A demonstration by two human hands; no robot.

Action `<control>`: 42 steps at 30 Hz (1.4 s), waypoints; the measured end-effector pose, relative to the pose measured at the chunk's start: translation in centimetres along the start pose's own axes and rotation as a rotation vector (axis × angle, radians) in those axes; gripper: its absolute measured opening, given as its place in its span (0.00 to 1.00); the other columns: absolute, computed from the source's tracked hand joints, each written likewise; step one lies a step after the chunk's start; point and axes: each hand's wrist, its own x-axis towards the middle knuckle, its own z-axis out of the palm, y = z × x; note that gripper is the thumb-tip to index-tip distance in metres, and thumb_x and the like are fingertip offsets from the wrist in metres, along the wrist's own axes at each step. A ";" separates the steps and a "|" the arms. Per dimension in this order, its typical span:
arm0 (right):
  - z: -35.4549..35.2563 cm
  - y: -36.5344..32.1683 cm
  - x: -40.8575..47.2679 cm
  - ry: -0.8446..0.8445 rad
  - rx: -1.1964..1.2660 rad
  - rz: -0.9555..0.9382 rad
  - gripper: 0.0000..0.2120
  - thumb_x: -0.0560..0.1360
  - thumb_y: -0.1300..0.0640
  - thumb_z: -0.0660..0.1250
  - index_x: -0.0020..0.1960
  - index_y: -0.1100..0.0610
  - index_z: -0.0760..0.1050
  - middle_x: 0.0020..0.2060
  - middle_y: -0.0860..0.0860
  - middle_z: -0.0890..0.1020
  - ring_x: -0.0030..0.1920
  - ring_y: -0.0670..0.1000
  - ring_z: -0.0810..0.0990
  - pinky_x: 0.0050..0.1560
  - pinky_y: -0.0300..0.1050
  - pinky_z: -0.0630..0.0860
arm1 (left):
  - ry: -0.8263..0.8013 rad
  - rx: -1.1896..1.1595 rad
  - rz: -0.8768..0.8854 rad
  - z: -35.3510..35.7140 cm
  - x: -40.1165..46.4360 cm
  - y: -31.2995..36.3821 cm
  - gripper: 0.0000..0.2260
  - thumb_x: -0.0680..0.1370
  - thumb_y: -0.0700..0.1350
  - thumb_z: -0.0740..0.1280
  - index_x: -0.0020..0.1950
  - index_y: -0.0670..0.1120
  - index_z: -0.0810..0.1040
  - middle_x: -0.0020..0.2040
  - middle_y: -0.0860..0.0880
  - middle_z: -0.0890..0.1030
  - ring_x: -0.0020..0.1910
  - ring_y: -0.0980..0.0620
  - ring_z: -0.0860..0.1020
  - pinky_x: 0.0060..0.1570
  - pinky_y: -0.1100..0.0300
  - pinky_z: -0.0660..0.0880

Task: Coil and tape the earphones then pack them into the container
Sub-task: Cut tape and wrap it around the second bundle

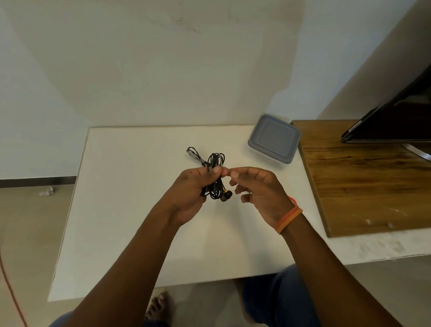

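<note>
Over the near bench [132, 234] edge both forearms reach forward; left hand [191, 192] has fingers curled round the earphones [216, 178], a black coiled bundle held above the bench, one earbud hanging at the bottom; right hand [255, 189] sits just beside it, fingertips loosely curled at the left thumb, whether it pinches tape or cable end I cannot tell; orange bands on the right wrist; a second coiled bundle [194, 153] lies on the bench just beyond; farther right the container [273, 141] sits lid on, near the wooden board [357, 182]; step looks like coiling done, taping in hand; next calls for securing the bundle, then opening that lid.
</note>
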 end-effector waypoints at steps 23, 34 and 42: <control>0.2 0.4 0.2 0.012 -0.109 -0.154 0.04 0.70 0.65 0.74 0.44 0.58 0.84 0.39 0.55 0.86 0.43 0.53 0.85 0.50 0.44 0.81 | -0.040 -0.043 0.004 0.2 0.1 -0.4 0.10 0.76 0.51 0.66 0.50 0.47 0.82 0.47 0.48 0.83 0.45 0.50 0.79 0.41 0.57 0.63; 0.5 0.4 0.7 0.172 -0.155 -0.167 0.05 0.71 0.61 0.73 0.40 0.52 0.85 0.42 0.51 0.82 0.46 0.48 0.81 0.48 0.40 0.74 | 0.018 -0.180 -0.068 0.9 -0.1 -0.3 0.11 0.81 0.49 0.63 0.53 0.46 0.83 0.43 0.53 0.84 0.38 0.59 0.79 0.39 0.59 0.62; 0.0 0.1 0.2 0.192 0.050 0.077 0.06 0.73 0.55 0.69 0.43 0.54 0.85 0.49 0.53 0.84 0.52 0.53 0.78 0.47 0.49 0.72 | -0.074 -0.029 -0.027 0.0 -0.2 0.2 0.09 0.73 0.52 0.68 0.41 0.49 0.85 0.60 0.55 0.83 0.51 0.57 0.77 0.54 0.55 0.66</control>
